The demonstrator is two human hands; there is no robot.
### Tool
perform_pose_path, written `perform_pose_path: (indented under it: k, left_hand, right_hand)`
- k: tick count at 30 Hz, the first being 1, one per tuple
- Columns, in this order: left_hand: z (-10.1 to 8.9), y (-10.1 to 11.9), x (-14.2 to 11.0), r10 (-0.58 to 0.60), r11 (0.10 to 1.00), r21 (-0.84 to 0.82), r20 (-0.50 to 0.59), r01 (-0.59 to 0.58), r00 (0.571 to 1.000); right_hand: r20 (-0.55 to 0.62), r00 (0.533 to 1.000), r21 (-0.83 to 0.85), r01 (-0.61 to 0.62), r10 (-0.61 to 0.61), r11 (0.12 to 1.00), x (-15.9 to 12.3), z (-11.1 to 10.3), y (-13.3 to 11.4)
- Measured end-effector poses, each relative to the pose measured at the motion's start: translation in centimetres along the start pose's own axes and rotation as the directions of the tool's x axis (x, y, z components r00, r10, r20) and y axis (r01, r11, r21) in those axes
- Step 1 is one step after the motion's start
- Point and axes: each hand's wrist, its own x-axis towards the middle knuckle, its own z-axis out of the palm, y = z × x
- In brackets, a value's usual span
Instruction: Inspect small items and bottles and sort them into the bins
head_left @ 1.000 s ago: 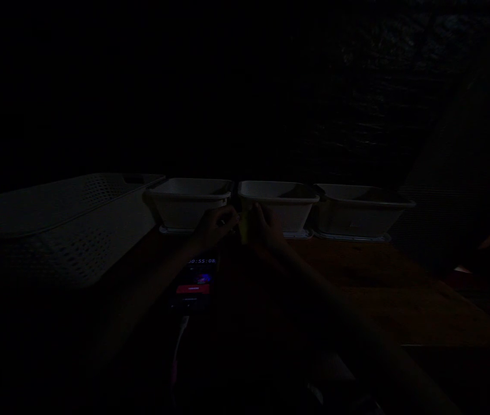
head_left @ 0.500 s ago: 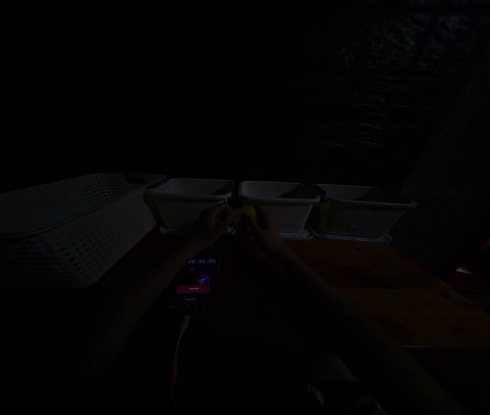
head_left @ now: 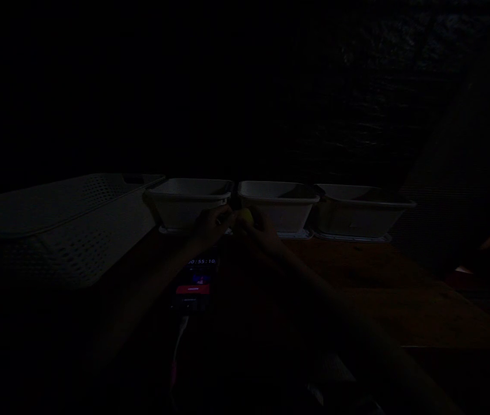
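In very dim light, we hold a small yellow-green thing (head_left: 246, 215) between our two hands, just in front of the gap between the left and middle tubs. It sits in the right hand (head_left: 266, 229), against the inner side, with the thumb across its near face and the fingers curled behind it. Our left hand (head_left: 211, 225) has its fingers bent in toward the thumb, the tips just beside the thing's left edge; we cannot tell whether they grip it.

Beyond our hands, three pale tubs (head_left: 290, 214) stand in a row on the wooden surface (head_left: 357, 262), with a perforated basket (head_left: 126, 233) to their left. Below our left wrist lies a lit phone (head_left: 192, 289), a cable (head_left: 178, 341) running from its near end toward us.
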Motion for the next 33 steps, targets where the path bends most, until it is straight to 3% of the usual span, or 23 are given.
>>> perform_pose_path:
  k: [18, 21, 33]
  left_hand:
    - [0.03, 0.10, 0.04, -0.036, 0.998, -0.053, -0.097, 0.031, 0.995]
    - [-0.02, 0.05, 0.06, -0.034, 0.997, -0.072, -0.110, 0.026, 0.993]
    - [0.25, 0.03, -0.21, 0.015, 0.999, 0.043, 0.006, -0.015, 1.000]
  right_hand:
    - [0.062, 0.996, 0.129, -0.076, 0.069, 0.989, 0.03, 0.22, 0.54]
    - [0.072, 0.994, 0.090, -0.089, 0.082, 0.992, 0.02, 0.22, 0.51]
    - [0.064, 0.996, -0.155, -0.047, 0.057, 0.987, -0.01, -0.31, 0.38]
